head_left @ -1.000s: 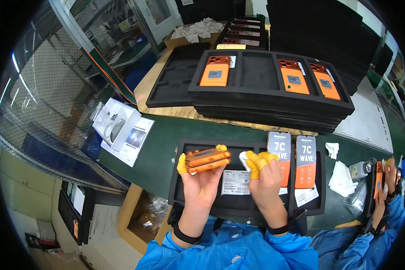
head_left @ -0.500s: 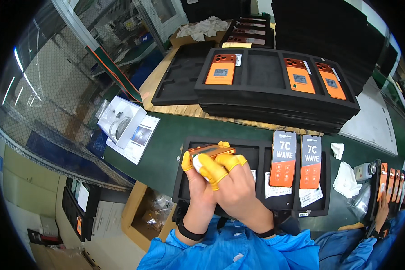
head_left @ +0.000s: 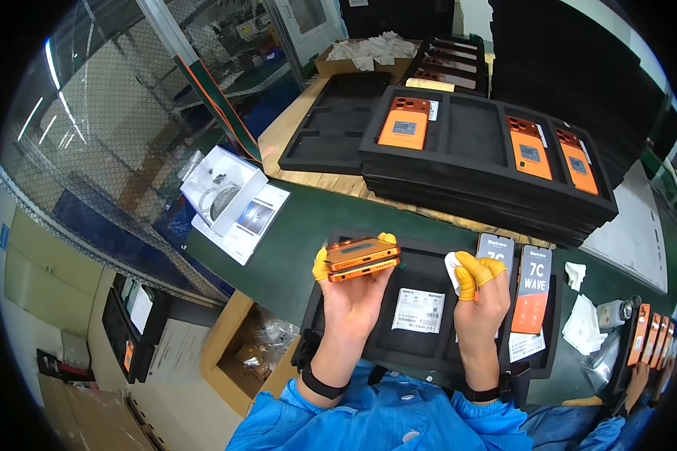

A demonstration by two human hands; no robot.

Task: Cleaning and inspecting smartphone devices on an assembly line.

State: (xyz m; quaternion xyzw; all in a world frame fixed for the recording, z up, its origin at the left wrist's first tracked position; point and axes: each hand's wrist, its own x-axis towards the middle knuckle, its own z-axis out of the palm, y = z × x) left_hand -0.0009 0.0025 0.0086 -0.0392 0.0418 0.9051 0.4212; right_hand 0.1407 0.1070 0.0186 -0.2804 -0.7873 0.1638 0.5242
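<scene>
My left hand (head_left: 351, 304), with yellow finger cots, grips two stacked orange smartphones (head_left: 362, 261) above the tray. Their edges with ports and speaker holes face me. Apart from them, my right hand (head_left: 480, 289), also in yellow finger cots, pinches a folded white wipe (head_left: 453, 270). Below both hands lies a black foam tray (head_left: 387, 352) with a printed white label (head_left: 418, 310) in one slot. On the tray's right, an orange and grey phone (head_left: 532, 289) lies with its printed film upward; my right hand partly hides another beside it.
Stacked black foam trays (head_left: 474, 174) hold several orange phones (head_left: 404, 124) at the back. A white box (head_left: 222, 192) sits on papers at the left. Crumpled wipes (head_left: 581, 325) and a small bottle (head_left: 614, 312) lie right. A cardboard box (head_left: 229, 357) stands lower left. At far right, another person's hand (head_left: 637, 382) touches phones.
My hands have come apart. The right hand moved right with the wipe, while the left keeps the phones, now tilted with their edges toward me. The view has shifted slightly.
</scene>
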